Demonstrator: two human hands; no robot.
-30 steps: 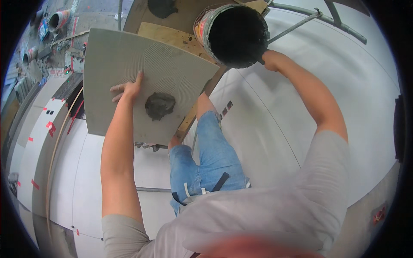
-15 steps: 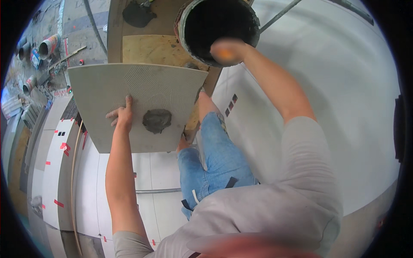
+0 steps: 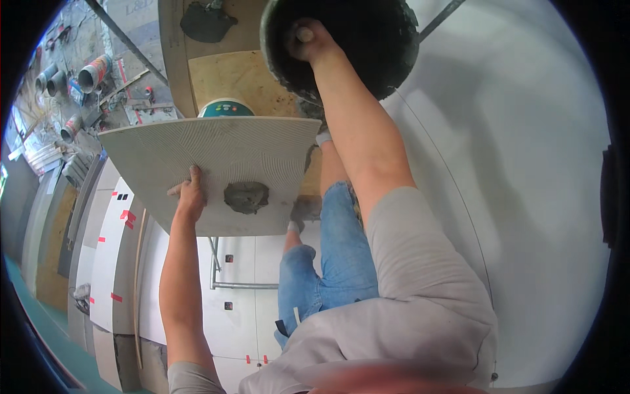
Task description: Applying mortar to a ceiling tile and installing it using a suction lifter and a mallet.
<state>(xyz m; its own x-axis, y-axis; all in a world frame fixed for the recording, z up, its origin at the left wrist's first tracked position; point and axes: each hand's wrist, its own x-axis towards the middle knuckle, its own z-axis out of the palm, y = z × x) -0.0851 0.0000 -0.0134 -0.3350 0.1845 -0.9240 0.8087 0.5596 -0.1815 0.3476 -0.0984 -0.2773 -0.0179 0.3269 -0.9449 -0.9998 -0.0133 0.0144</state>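
Note:
A large grey tile stands tilted before me, its upper part combed with ridges of mortar. My left hand lies against its face, thumb up and fingers spread. Just right of that hand sits a dark grey lump of mortar on the tile. My right hand reaches inside a large black bucket with a mortar-crusted rim. It is closed around a trowel handle, whose rounded end shows. The blade is hidden in the dark bucket.
A green-and-white tub shows behind the tile, on a board. More mortar lies farther up. Metal poles cross the upper left and upper right. Below are pipes, buckets and rubble; a white panelled surface fills the right.
My right hand has gone from the bucket's near rim to its left inner side. The bucket looks larger and nearer. The tile sits slightly lower, and the tub behind it has come into view.

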